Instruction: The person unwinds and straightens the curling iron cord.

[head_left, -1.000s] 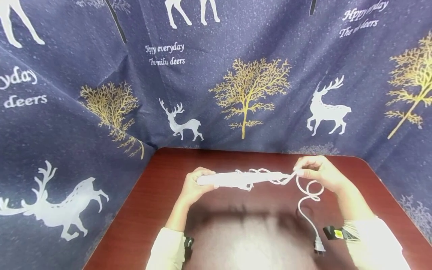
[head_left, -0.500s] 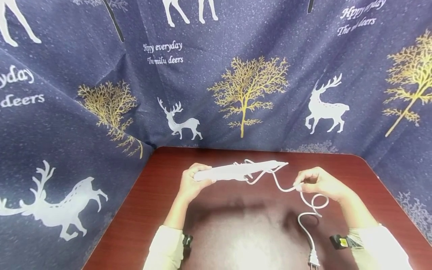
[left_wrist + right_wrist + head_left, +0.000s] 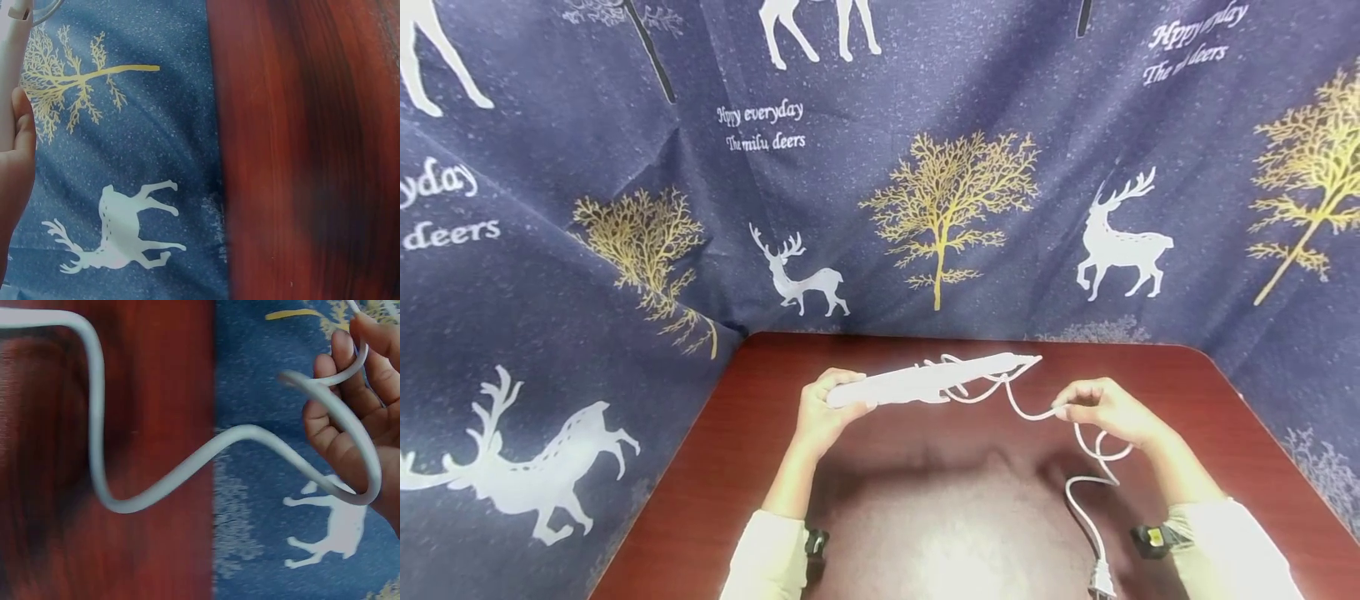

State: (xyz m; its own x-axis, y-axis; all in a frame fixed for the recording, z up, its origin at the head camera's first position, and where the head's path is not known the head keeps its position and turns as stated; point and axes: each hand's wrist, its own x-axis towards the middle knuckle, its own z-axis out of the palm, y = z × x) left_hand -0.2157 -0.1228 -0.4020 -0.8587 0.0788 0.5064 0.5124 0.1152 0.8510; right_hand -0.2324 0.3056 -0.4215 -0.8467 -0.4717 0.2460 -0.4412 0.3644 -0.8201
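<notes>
My left hand [image 3: 826, 410] grips one end of a long, slim white corded appliance [image 3: 910, 385] and holds it above the table, its far end tilted slightly up. Glare hides its exact kind. Loose loops of its white power cord [image 3: 1093, 482] lie round the far half. In the left wrist view, part of the appliance's smooth body [image 3: 7, 69] shows at the left edge. My right hand [image 3: 1105, 410] pinches the cord between thumb and fingertips. Below that hand the cord hangs in a curl, down to a two-prong plug [image 3: 1102, 579]. The right wrist view shows the curl beside my fingers.
A reddish-brown table [image 3: 715, 483] lies beneath both hands, with strong glare at its front middle. Dark blue cloth [image 3: 880, 208] printed with deer and trees hangs behind and along both sides. Dark wrist devices sit at both cuffs.
My right hand has moved down, drawing cord away from the appliance's far end, and the hanging plug is lower. That far end has tilted up; my left hand has shifted slightly left.
</notes>
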